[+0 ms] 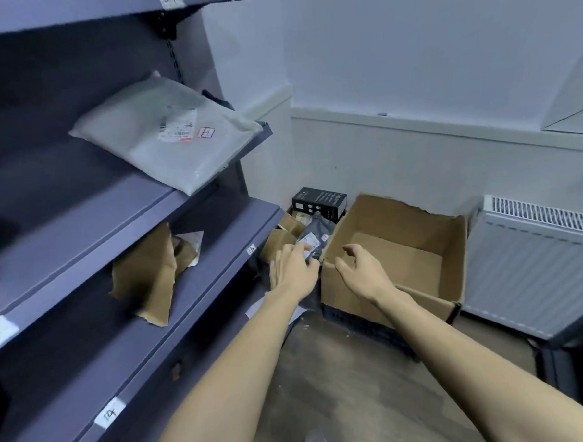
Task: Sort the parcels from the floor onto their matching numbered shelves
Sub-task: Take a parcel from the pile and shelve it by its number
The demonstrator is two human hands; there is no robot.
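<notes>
Both hands reach out with loose, spread fingers holding nothing, the left hand (294,271) touching the dark parcel (313,241) lying just beyond, the right hand (362,273) beside it over the open carton's (418,221) near rim.

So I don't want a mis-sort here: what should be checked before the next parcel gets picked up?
1. Left hand free, over dark parcel: ok.
2. Right hand free, fingers loosely curled over open box edge: ok.
3. Parcel's number readable: cannot tell, label blurred.
4. Shelf tags visible: ok; digits partly blurred.
5. Space on shelves: ok.
</notes>
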